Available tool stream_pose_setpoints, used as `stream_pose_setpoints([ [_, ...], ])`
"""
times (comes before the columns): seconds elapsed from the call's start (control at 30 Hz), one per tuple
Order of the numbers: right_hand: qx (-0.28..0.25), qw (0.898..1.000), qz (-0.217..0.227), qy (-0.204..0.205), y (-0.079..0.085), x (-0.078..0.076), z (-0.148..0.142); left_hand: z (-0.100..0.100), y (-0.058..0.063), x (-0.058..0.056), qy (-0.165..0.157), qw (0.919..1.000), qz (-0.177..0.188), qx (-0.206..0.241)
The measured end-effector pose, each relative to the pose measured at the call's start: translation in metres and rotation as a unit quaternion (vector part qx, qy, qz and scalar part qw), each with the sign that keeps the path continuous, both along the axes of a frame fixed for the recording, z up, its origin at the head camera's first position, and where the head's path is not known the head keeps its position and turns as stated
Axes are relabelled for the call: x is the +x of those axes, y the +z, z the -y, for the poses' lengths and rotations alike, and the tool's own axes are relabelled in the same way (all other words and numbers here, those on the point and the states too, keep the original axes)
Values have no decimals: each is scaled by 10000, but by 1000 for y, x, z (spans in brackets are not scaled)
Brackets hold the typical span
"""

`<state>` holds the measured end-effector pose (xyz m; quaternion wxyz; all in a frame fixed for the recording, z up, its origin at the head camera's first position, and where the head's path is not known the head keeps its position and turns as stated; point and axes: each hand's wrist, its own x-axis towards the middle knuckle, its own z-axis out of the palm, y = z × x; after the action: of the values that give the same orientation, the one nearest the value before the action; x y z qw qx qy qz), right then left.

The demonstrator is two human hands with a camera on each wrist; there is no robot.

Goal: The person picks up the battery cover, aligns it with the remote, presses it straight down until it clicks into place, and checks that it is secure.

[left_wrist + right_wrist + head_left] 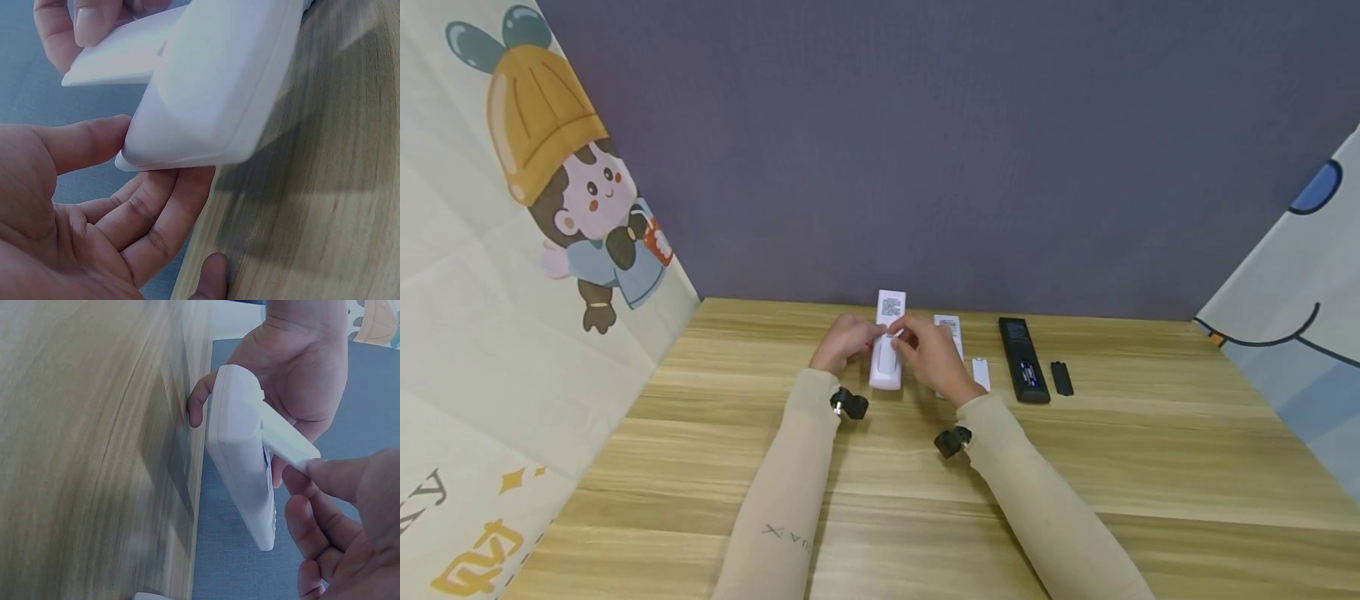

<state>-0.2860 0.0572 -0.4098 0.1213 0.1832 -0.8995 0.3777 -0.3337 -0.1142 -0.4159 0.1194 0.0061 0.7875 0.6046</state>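
A white remote control [892, 307] is held back side up, tilted over the table, with printed text on its upper part. My left hand [844, 340] grips its side, thumb on one edge and fingers beneath, as the left wrist view shows. Between thumb and fingers, my right hand [934, 357] pinches the end of the white battery cover [289, 440]. That cover stands swung up at an angle from the remote's back, its other end still at the body. Most of the battery compartment is hidden in the right wrist view.
Right of the hands lie a second white remote [950, 323], partly behind the right hand, and a loose white cover [981, 373]. Further right are a black remote [1018, 346] with batteries [1028, 373] showing and its black cover [1062, 377]. A dark wall [925, 167] rises behind the table.
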Motion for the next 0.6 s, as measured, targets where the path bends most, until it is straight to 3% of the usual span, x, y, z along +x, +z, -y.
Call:
stream_pose_setpoints([
  [0.4, 254, 9995, 191, 3, -2, 0, 1, 0, 0, -1, 40, 9999, 102, 126],
  [0.6, 377, 9993, 83, -22, -5, -1, 1, 0, 0, -2, 3, 9997, 122, 201],
])
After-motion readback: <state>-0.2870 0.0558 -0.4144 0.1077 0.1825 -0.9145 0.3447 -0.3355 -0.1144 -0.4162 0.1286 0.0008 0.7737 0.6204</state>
